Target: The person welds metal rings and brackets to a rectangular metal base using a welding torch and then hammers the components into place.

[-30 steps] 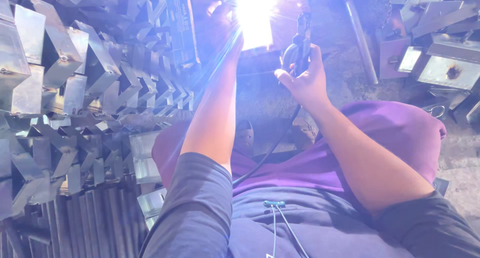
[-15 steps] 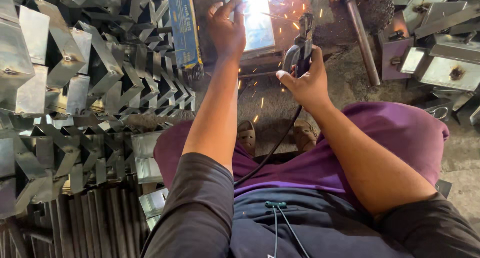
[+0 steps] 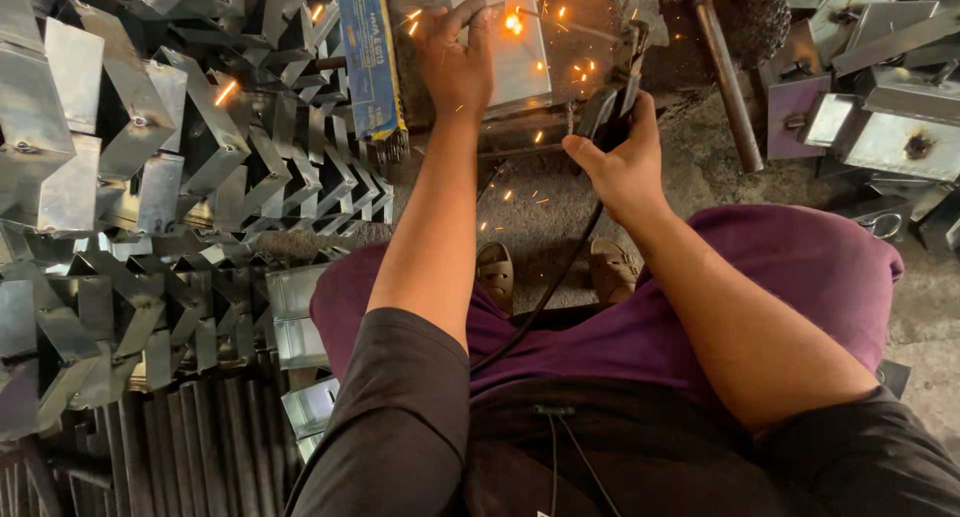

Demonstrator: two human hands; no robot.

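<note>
Fingers, right: wrapped tight round the black electrode holder (image 3: 612, 112), thumb along its side; right hand (image 3: 622, 162) is closed on it.
Fingers, left: curled shut, pinching the top edge of the grey steel plate (image 3: 500, 37); left hand (image 3: 458, 62) sits right on it.
Rod: thin welding rod (image 3: 565, 22) runs from the holder to the glowing spot (image 3: 515, 22) on the plate, sparks flying.
Handling: plate looks stiff and heavy-ish, probably hot near the glow, so I'd grab the far edge; holder only by its insulated grip.
Cable: black lead (image 3: 545, 297) drops across the purple lap.
Around: blue rod box (image 3: 368, 57) just left, folded metal brackets (image 3: 150, 177) piled further left, steel boxes (image 3: 890, 127) right.
</note>
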